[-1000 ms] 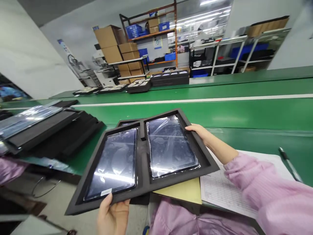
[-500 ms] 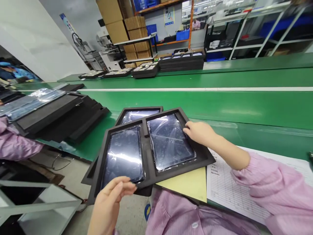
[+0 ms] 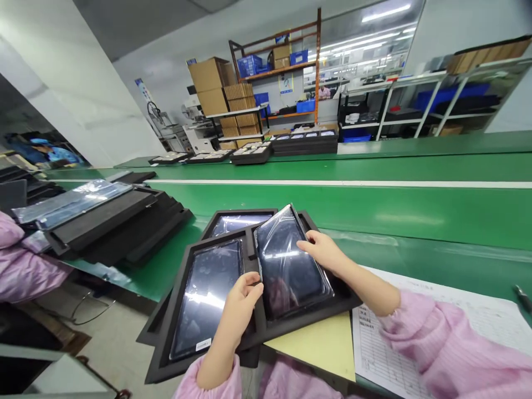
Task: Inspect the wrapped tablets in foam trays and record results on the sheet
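Note:
A black foam tray (image 3: 253, 332) with two pockets lies on another like it at the near edge of the green bench. Its left pocket holds a dark glass panel (image 3: 203, 296) lying flat. The right panel (image 3: 286, 260), wrapped in clear film, is tilted up out of its pocket. My left hand (image 3: 241, 305) pinches that panel's near left edge, fingers closed on it. My right hand (image 3: 324, 252) grips its right edge, fingers curled over the film.
A yellow sheet (image 3: 320, 341) and a printed form (image 3: 411, 343) lie under the tray's right side. Stacked foam trays (image 3: 116, 221) sit left, beside another person's pink sleeve (image 3: 25, 271). A pen (image 3: 521, 296) lies far right. More trays (image 3: 303, 141) and shelves with boxes stand beyond the green conveyor belt (image 3: 374, 205).
The tray has come to rest on the stack. My left hand left the tray's front edge and took the right panel's edge; my right hand lifted that panel out of its pocket.

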The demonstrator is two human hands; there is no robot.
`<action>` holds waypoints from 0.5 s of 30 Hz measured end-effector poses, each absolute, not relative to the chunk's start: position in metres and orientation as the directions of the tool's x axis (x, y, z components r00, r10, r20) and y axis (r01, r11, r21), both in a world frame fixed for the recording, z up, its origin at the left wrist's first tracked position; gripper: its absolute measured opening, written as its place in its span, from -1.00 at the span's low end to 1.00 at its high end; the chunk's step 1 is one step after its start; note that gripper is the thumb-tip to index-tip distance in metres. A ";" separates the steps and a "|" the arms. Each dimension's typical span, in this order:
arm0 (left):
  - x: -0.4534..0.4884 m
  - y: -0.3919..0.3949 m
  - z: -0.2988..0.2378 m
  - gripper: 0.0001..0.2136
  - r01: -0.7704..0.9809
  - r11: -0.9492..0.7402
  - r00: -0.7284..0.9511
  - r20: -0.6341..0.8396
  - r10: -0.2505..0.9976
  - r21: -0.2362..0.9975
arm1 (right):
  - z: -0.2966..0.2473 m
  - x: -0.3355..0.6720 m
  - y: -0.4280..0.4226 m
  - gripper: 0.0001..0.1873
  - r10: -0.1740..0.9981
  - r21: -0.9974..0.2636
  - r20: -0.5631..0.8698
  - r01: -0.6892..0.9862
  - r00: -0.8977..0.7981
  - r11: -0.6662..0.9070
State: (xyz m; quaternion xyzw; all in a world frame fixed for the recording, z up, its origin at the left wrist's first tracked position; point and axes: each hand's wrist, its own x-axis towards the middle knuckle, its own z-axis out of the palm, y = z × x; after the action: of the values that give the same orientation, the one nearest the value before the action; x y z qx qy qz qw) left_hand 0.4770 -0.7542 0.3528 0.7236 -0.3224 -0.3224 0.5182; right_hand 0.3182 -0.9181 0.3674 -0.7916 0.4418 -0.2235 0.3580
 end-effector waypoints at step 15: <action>0.477 -0.783 0.365 -0.74 -0.097 0.512 0.604 0.459 -0.652 0.854 | 0.357 0.275 -0.905 -0.90 -0.561 -0.708 0.588 0.037 0.583 -0.705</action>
State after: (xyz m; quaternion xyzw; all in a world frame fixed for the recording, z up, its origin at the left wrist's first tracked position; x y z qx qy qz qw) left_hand 0.4767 -0.7831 0.3651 0.4601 -0.4069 -0.1804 0.7682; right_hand 0.2745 -0.9045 0.3570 -0.8183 0.1601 -0.4276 0.3492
